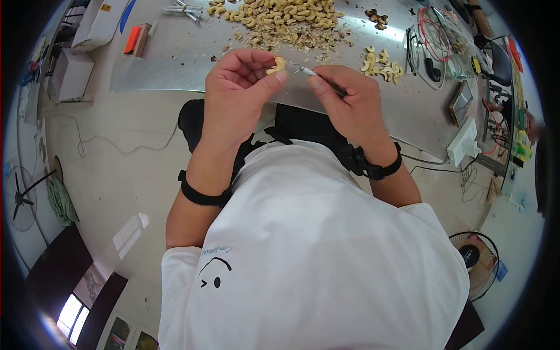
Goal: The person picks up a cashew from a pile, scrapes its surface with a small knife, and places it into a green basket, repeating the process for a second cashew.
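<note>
Left grip (238, 87) pinching cashew (279, 64), right grip (356, 100) curled round tool (307, 71)

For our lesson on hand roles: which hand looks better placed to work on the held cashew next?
Probably the right hand: it holds the slim tool, which points toward the cashew pinched in the left hand.

Left hand (238, 87) is pinching one cashew (278, 66) between thumb and fingers, near the edge of a metal table (175, 70). Right hand (350, 96) is gripping a slim tool (307, 72), its thin tip pointing toward the nut (contact too fine to tell). Beyond, a heap of cashews (286, 13) is spreading over the metal, crumbs (291, 38) lying along its near side; a smaller cluster of cashews (382, 69) is sitting to the right.
</note>
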